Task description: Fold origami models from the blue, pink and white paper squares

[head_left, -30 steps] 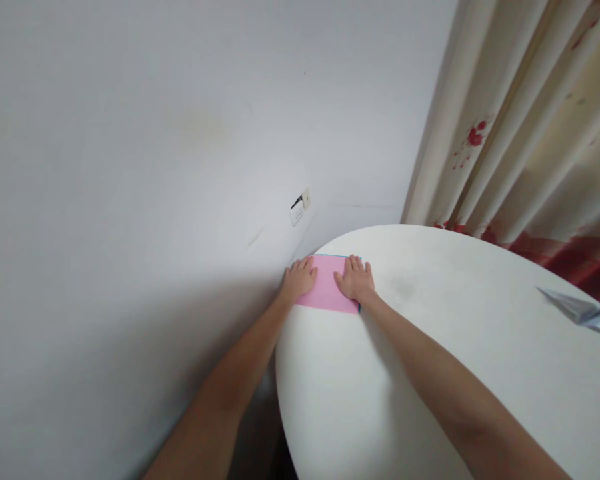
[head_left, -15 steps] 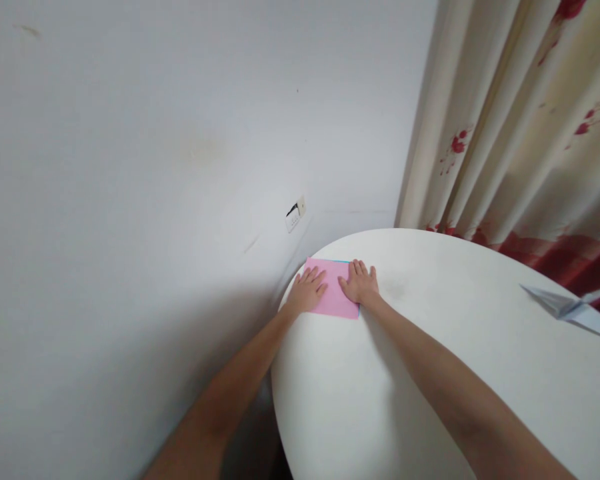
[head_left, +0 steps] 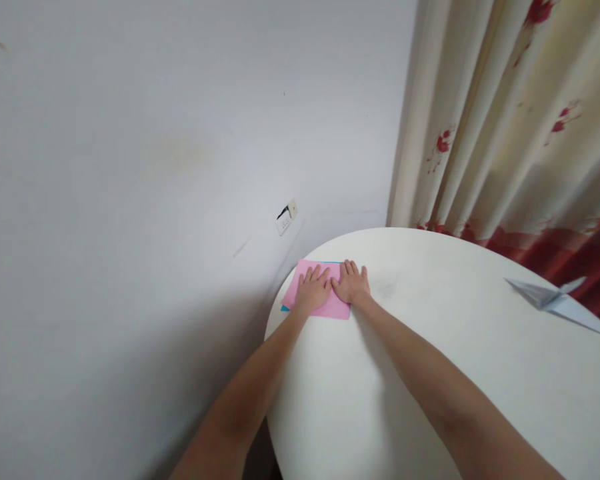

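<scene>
Both hands are flat on the paper right now, palms down, fingers spread, not pinching anything. Left hand (head_left: 313, 291) sits on the left half of the pink sheet (head_left: 333, 307), right hand (head_left: 351, 285) is right beside it with the thumbs about touching, so the two pretty much cover the middle of it. The sheet looks folded over into a rectangle, and a sliver of blue (head_left: 284, 309) peeks out at the corner just left of my left wrist, plus a thin blue line along the far edge past my fingertips. Could be the other face of the same sheet or a second one under it, can't tell.

It's all lying at the far left edge of the round white table (head_left: 430, 373), close to the wall. Way off to the right of my right arm there's a folded white paper plane-ish thing (head_left: 555, 303), well apart from what I'm doing.

My read: I'm in the middle of pressing a fold flat. I'd say the next move needs firm, even pressure running outward along the crease, keeping the edges lined up so that blue corner doesn't creep further.
</scene>
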